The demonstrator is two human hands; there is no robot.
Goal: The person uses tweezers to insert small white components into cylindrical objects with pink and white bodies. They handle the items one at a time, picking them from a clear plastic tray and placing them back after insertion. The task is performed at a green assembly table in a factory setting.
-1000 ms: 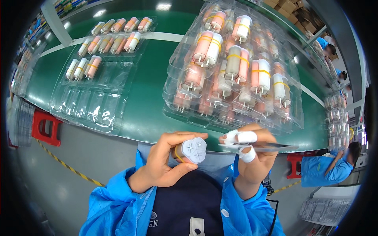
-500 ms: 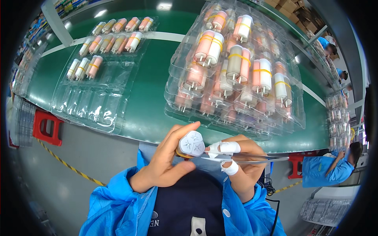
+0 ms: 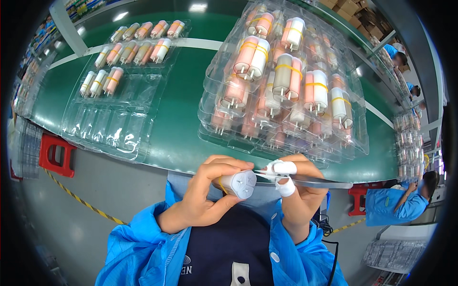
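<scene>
My left hand point(image 3: 200, 198) grips a bundle of tubes point(image 3: 243, 184) bound with a yellow rubber band; its pale, three-lobed end is turned toward me. The fingers wrap the far side and the thumb presses the near side. In my right hand point(image 3: 305, 193), closed, is a pair of metal tweezers point(image 3: 324, 182). White tape wraps the thumb and a finger of this hand. The tweezer tips point left, by the upper right edge of the bundle's end; whether they touch it I cannot tell. Both hands are in front of the green table's near edge.
Stacked clear plastic trays point(image 3: 286, 138) full of banded pink, white and grey tubes stand on the green table point(image 3: 186, 100). To the left lies a partly filled clear tray point(image 3: 107, 128). A red stool point(image 3: 57, 155) is at the lower left; a person in blue point(image 3: 391, 205) is at the right.
The bundle has tilted, its end shifting right and slightly down in my left hand. My right hand and the tweezers have turned, with the tips now higher, by the bundle's upper edge.
</scene>
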